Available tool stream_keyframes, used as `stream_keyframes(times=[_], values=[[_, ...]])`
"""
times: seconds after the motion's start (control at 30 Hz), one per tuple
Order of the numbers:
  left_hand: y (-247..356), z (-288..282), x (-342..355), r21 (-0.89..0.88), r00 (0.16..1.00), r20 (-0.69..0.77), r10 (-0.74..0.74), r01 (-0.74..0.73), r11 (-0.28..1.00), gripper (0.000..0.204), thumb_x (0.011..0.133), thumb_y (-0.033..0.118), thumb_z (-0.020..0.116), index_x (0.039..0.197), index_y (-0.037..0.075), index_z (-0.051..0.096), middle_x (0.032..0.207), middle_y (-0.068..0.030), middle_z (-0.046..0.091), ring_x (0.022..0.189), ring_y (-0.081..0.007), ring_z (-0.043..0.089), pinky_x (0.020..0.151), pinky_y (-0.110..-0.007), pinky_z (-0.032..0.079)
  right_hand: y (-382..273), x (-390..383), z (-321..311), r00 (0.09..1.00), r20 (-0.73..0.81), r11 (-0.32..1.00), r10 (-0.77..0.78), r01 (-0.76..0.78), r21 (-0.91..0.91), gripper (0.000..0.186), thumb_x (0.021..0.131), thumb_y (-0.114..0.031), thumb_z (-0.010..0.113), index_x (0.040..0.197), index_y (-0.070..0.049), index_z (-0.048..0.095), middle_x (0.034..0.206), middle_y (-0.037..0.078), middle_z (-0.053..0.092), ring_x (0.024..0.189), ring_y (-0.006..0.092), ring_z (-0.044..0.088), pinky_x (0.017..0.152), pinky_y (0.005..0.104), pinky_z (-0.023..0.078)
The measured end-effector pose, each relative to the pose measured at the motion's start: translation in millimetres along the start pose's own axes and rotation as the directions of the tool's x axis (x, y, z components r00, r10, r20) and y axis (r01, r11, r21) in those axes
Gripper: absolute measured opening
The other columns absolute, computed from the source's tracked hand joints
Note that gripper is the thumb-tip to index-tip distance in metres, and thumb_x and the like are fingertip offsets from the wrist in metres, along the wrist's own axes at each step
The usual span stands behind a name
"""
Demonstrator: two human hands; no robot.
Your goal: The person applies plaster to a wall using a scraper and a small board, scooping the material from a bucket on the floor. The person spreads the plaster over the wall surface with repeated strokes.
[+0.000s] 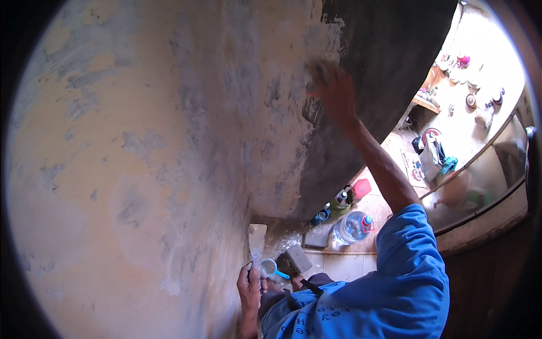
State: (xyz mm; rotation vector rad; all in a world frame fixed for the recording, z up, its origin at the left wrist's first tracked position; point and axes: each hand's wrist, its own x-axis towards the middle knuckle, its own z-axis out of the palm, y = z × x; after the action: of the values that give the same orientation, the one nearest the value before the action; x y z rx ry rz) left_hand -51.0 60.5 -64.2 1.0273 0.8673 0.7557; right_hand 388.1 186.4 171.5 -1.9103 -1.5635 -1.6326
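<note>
My right hand [333, 90] is raised against the wall [135, 124] at the edge between pale, patchy plaster and dark grey surface [384, 68]. It is motion-blurred, with the fingers curled around something dark that I cannot make out. Low at the wall's foot, my left hand [251, 282] is closed on a flat pale scraper [256, 243], its blade pointing upward. Just right of that hand lies a blue-handled strainer [269, 268], beside a grey block [296, 260].
A large clear water bottle [353, 226], a green container [340, 204] and a pink container [361, 188] stand on the tiled floor [350, 261]. A second grey slab [316, 238] lies near them. Beyond the curved dark edge are cluttered shelves [426, 103] and a low partition [474, 192].
</note>
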Motion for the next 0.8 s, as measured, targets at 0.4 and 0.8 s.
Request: stream_keyframes(times=[0.4,0.8], values=[[-7,-3,-4,0.066,0.992,-0.048,-0.115,0.118,0.991,0.03,0.1,0.027,0.051,0.111,-0.001,0.054,0.071,-0.005,0.056,0.048,-0.0087,0.05,0.04,-0.023,0.04,-33,-169,72,0.982,0.142,0.988,-0.127,0.137,-0.069,0.083,0.067,-0.048,0.074,0.14,-0.018,0.046,0.139,0.003,0.045,0.127,0.0182,0.044,0.085,0.0415,0.043],[-6,-9,-28,0.031,0.996,-0.036,-0.087,0.088,0.996,0.029,0.1,0.027,0.051,0.112,0.0,0.054,0.072,-0.0046,0.057,0.049,-0.0082,0.051,0.04,-0.021,0.039,-38,-116,20,0.956,0.062,0.95,0.286,-0.291,0.116,0.072,0.075,-0.024,0.073,0.14,-0.011,0.047,0.13,0.013,0.051,0.114,0.031,0.051,0.086,0.0454,0.043]])
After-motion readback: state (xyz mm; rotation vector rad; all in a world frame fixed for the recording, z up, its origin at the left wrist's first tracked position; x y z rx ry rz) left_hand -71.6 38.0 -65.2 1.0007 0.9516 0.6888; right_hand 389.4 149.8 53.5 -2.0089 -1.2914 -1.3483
